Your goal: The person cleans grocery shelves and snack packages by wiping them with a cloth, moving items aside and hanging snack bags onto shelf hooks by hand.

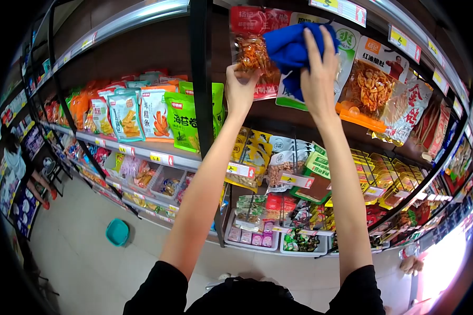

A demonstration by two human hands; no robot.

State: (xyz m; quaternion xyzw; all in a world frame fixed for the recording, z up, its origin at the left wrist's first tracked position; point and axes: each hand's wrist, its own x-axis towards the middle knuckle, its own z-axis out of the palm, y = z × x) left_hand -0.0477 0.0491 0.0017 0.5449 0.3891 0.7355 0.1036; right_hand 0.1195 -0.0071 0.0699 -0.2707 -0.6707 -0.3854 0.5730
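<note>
My right hand [320, 71] has its fingers closed on a blue cloth [289, 46], which lies against the hanging food packets on the upper rack. Behind the cloth is a white and green packet [347, 44], partly covered. My left hand [240, 90] pinches the lower left part of a red packet [257, 23] with a clear window showing orange-brown food. To the right of my right hand hangs an orange and white packet [372, 79] of reddish food, beside a silver packet [412, 107].
Green bags [184, 118] and other snack bags fill the shelf left of a black upright [201, 68]. Lower racks hold yellow packets [255, 152] and small bins [252, 239]. A teal basin [117, 232] sits on the floor. Another person [18, 163] is at far left.
</note>
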